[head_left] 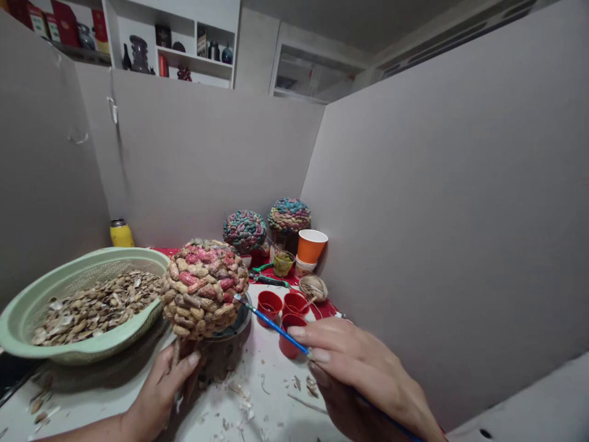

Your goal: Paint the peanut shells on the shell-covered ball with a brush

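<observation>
My left hand (pixel 161 383) is closed around the stem beneath a ball covered in peanuts (pixel 205 288), holding it up off the table. Several peanuts on the upper part of the ball are pink or red; the lower ones are plain tan. Between the fingers of my right hand (pixel 363 368) is a blue paintbrush (pixel 276 325), its tip at the right side of the ball. Small red cups (pixel 269 307) stand just behind the brush. A dark bowl (pixel 234 325) is partly hidden behind the ball.
A green colander (pixel 69 351) of shells stands at left, with a yellow bottle (pixel 121 234) behind. Two painted peanut balls (pixel 289 215), an orange cup (pixel 311 248), green-handled pliers (pixel 271 280) and a twine ball (pixel 313 287) are at the back. Shell bits litter the table; grey panels enclose it.
</observation>
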`<action>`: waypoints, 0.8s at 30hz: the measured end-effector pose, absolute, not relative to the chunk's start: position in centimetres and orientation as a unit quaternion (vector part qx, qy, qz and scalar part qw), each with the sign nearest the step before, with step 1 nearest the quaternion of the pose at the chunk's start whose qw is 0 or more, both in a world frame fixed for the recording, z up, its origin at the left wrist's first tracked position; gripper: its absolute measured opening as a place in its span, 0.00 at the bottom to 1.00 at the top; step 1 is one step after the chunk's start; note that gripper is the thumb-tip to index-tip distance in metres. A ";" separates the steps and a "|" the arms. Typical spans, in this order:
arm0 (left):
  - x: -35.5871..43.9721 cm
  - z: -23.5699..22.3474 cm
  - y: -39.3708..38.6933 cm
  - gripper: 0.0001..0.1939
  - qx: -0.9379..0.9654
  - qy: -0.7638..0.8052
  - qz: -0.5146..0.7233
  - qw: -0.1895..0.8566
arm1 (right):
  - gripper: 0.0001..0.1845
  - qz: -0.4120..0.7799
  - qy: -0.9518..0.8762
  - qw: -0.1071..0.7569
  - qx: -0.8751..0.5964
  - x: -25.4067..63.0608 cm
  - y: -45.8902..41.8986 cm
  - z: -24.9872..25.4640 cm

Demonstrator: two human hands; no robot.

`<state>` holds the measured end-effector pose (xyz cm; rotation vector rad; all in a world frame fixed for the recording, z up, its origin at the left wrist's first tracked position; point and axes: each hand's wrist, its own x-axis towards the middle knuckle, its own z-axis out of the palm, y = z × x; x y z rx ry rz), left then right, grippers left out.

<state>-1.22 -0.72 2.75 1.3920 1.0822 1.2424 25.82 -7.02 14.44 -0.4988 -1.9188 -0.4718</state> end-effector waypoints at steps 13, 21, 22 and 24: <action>-1.7 1.8 -0.6 0.18 0.621 0.396 0.488 0.468 | 0.13 -0.234 -0.777 0.546 -0.207 26.8 -7.3 14.0; -1.9 2.5 -0.5 0.20 0.665 0.380 0.473 0.436 | 0.07 -0.201 -0.613 0.707 -0.289 27.8 -6.8 13.9; -1.9 2.6 -0.4 0.19 0.667 0.379 0.475 0.431 | 0.06 -0.185 -0.593 0.718 -0.313 28.2 -7.0 13.6; -1.9 2.7 -0.4 0.18 0.663 0.387 0.476 0.429 | 0.03 -0.149 -0.563 0.720 -0.378 29.1 -7.5 12.7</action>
